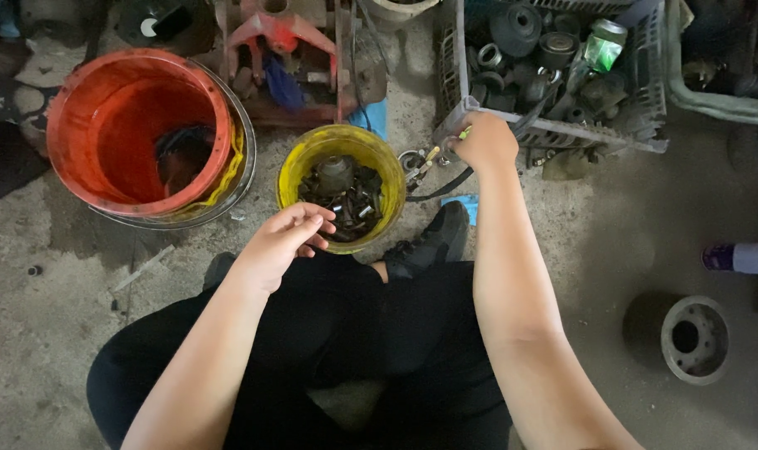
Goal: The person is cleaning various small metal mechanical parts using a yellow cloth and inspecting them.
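Sorting bolts from yellow bucket, crouched on gritty concrete floor.
Left hand loosely curled, empty, just over bucket rim; right hand clenched on small tool beside grey crate. Best to steady bucket, pick singly. Orange bucket left, metal hub right.

yellow bucket w/ dark bolts sits upright on floor, grey crate just right of it.
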